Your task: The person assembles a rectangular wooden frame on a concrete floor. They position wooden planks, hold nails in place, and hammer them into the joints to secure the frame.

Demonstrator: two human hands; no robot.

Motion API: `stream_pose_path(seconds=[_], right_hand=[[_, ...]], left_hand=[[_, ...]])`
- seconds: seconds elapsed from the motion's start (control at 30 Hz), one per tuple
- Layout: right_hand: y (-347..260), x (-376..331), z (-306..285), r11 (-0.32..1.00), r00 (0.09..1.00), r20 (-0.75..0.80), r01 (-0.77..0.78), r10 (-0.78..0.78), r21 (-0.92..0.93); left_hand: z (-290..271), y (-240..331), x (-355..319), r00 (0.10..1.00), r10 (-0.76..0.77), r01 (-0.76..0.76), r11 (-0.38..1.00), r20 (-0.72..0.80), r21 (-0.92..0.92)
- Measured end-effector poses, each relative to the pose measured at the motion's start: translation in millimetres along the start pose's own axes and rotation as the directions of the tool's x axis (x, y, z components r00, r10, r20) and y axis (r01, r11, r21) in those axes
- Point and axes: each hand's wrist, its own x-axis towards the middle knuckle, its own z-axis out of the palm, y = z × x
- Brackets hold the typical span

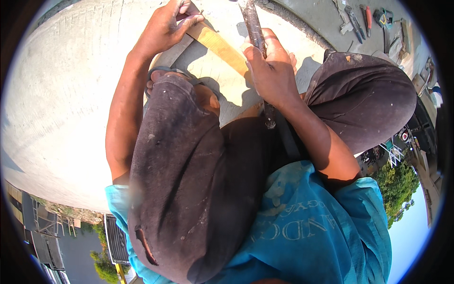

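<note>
At the upper left, my left hand (174, 24) is closed in a pinch over the end of a pale wooden strip (220, 47). A small dark pin, seemingly a nail (202, 13), pokes out by its fingertips. My right hand (274, 66) is wrapped round the dark, worn handle of a hammer (254, 28), held above the strip's near end. The hammer's head lies almost wholly beyond the top edge. Another board (176, 53) meets the strip at an angle under my left hand. My sandalled foot (158, 78) is beside these boards.
Pale concrete (56, 94) spreads to the left. Pliers (353, 22), a red-handled tool (368, 19) and a tape measure (380, 18) lie at the upper right, near scrap wood (399, 47). My bent knees (373, 94) flank the work.
</note>
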Motion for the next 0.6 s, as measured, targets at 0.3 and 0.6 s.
stream_pose_path(seconds=[0.3,0.6], right_hand=[[19,4,4,0.997,0.996,0.041,0.075,-0.075,0.012],[15,-6,7,0.987,0.987,0.019,0.158,-0.157,-0.03]], left_hand=[[-6,7,9,0.998,-0.04,0.045,0.993,0.046,-0.108],[-10,21,7,0.994,0.007,-0.007,1.0,0.11,-0.009]])
